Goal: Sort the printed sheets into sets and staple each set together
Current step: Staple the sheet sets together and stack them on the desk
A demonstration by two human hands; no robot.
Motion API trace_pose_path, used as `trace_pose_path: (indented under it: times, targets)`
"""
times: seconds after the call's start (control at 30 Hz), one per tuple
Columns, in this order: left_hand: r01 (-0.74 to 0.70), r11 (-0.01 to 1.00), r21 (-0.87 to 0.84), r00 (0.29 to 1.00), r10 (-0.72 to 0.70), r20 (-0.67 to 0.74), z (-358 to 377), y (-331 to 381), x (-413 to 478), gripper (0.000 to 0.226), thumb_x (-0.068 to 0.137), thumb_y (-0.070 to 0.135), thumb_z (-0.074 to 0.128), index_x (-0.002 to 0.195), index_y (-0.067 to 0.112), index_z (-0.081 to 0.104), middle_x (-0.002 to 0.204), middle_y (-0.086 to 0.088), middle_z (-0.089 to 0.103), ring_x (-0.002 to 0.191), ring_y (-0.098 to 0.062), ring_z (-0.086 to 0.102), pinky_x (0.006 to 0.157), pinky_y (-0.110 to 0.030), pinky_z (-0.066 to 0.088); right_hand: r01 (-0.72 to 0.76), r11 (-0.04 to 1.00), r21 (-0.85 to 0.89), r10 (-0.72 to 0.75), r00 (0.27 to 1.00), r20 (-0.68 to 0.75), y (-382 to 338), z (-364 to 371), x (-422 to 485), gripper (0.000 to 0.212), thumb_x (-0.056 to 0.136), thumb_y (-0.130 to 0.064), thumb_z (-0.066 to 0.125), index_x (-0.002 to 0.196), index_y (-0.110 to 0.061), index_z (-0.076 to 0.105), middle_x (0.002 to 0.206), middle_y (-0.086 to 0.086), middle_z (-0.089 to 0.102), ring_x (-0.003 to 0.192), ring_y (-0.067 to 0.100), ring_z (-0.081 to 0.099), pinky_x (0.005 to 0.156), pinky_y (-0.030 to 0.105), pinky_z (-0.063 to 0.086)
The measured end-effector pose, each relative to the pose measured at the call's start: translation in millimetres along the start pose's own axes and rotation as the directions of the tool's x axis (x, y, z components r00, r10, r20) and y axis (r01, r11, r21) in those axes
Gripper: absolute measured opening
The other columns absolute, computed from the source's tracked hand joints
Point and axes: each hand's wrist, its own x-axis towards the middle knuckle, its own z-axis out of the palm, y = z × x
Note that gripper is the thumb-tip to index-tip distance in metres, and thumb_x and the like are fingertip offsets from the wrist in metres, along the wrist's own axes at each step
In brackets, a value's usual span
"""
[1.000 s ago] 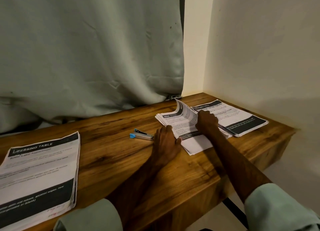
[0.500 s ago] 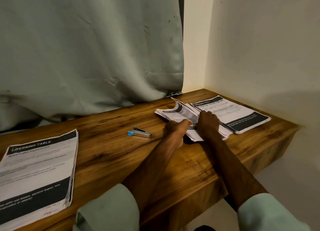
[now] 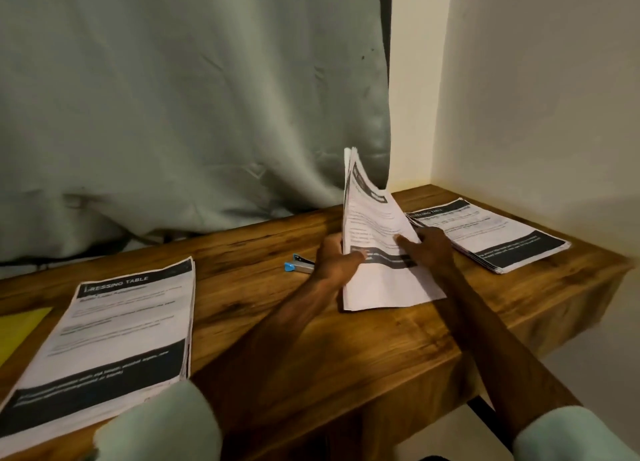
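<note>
A sheaf of printed sheets (image 3: 377,239) is raised steeply off the wooden table (image 3: 311,349), its lower edge near the wood. My left hand (image 3: 337,261) grips its left edge, thumb on the front. On its right side my right hand (image 3: 429,249) holds it with a finger across the page. A small blue and silver stapler (image 3: 299,264) lies just left of my left hand, partly hidden by it. One stack of printed sheets (image 3: 104,349) lies at the left, another stack (image 3: 491,235) at the right, behind my right hand.
A grey curtain (image 3: 190,97) hangs along the table's back edge. A cream wall (image 3: 536,97) closes the right corner. Something yellow (image 3: 17,329) lies at the far left edge. The table's front edge runs just before my sleeves.
The sheaf lay on the table while my hands leafed through it; now both hands have lifted it up to stand steeply. The view has shifted closer.
</note>
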Motion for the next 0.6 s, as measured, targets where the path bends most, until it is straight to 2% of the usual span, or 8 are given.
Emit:
trace_pose_path:
  times: [0.07, 0.1, 0.17, 0.27, 0.33, 0.43, 0.53, 0.6]
  targets:
    - [-0.05, 0.998, -0.05, 0.997, 0.052, 0.052, -38, 3, -17, 0.031, 0.095, 0.016, 0.072, 0.125, 0.018, 0.061, 0.12, -0.003, 0.071, 0.101, -0.021, 0.073, 0.08, -0.034, 0.063, -0.093, 0.944, 0.317, 0.043, 0.986, 0.162, -16, 3, -17, 0.03, 0.093, -0.03, 0.075, 0.112, -0.008, 0.072, 0.112, 0.013, 0.076, 0.082, 0.019, 0.074, 0.064, 0.026, 0.058]
    - [-0.068, 0.994, -0.082, 0.994, 0.074, 0.08, -59, 4, -26, 0.029, 0.095, 0.016, 0.072, 0.121, 0.02, 0.061, 0.12, -0.003, 0.072, 0.099, -0.02, 0.073, 0.08, -0.034, 0.063, -0.185, 0.862, 0.472, 0.054, 0.959, 0.277, -26, 4, -28, 0.028, 0.094, -0.027, 0.074, 0.111, -0.006, 0.072, 0.111, 0.013, 0.076, 0.085, 0.024, 0.076, 0.064, 0.03, 0.061]
    - [-0.075, 0.99, -0.116, 0.988, 0.09, 0.129, -94, 6, -39, 0.027, 0.094, 0.017, 0.073, 0.119, 0.021, 0.062, 0.122, -0.003, 0.073, 0.101, -0.022, 0.074, 0.086, -0.041, 0.063, -0.337, 0.697, 0.633, 0.01, 0.887, 0.462, -41, 7, -43, 0.032, 0.094, -0.025, 0.074, 0.119, -0.006, 0.068, 0.115, 0.015, 0.075, 0.1, 0.036, 0.075, 0.082, 0.046, 0.062]
    - [-0.082, 0.992, -0.095, 0.987, 0.094, 0.127, -142, 1, -52, 0.035, 0.094, 0.017, 0.072, 0.128, 0.017, 0.061, 0.121, -0.001, 0.074, 0.104, -0.02, 0.074, 0.09, -0.041, 0.062, -0.419, 0.575, 0.703, -0.077, 0.828, 0.556, -62, 26, -57, 0.044, 0.092, -0.019, 0.076, 0.133, -0.008, 0.064, 0.128, 0.017, 0.07, 0.117, 0.04, 0.067, 0.103, 0.061, 0.049]
    - [-0.079, 0.993, -0.088, 0.992, 0.087, 0.092, -164, -5, -56, 0.032, 0.094, 0.017, 0.072, 0.125, 0.021, 0.063, 0.12, 0.003, 0.074, 0.101, -0.015, 0.075, 0.086, -0.035, 0.062, -0.389, 0.588, 0.709, -0.126, 0.822, 0.556, -80, 38, -64, 0.044, 0.092, -0.014, 0.075, 0.134, -0.007, 0.063, 0.131, 0.018, 0.068, 0.118, 0.042, 0.066, 0.104, 0.064, 0.048]
    - [-0.055, 0.99, -0.129, 0.998, 0.059, 0.028, -192, -18, -62, 0.032, 0.094, 0.015, 0.072, 0.124, 0.024, 0.064, 0.12, 0.007, 0.072, 0.095, -0.007, 0.074, 0.077, -0.024, 0.061, -0.244, 0.686, 0.685, -0.184, 0.853, 0.489, -109, 53, -76, 0.037, 0.093, -0.011, 0.072, 0.129, -0.006, 0.065, 0.124, 0.015, 0.072, 0.111, 0.039, 0.07, 0.097, 0.058, 0.054]
    - [-0.033, 0.982, -0.188, 0.999, 0.029, -0.026, -207, -29, -65, 0.04, 0.095, 0.015, 0.071, 0.134, 0.016, 0.062, 0.125, 0.001, 0.072, 0.101, -0.013, 0.074, 0.083, -0.028, 0.061, -0.071, 0.782, 0.619, -0.25, 0.874, 0.416, -130, 66, -87, 0.018, 0.095, -0.014, 0.07, 0.113, -0.015, 0.07, 0.115, 0.006, 0.076, 0.095, 0.022, 0.077, 0.077, 0.036, 0.063]
    - [-0.018, 0.972, -0.234, 0.999, 0.007, -0.048, -212, -33, -68, 0.041, 0.096, 0.016, 0.071, 0.136, 0.014, 0.061, 0.126, -0.003, 0.072, 0.101, -0.018, 0.075, 0.085, -0.035, 0.062, 0.003, 0.824, 0.566, -0.268, 0.883, 0.385, -137, 73, -93, 0.009, 0.096, -0.017, 0.069, 0.104, -0.023, 0.069, 0.105, -0.004, 0.076, 0.084, 0.01, 0.076, 0.063, 0.022, 0.059]
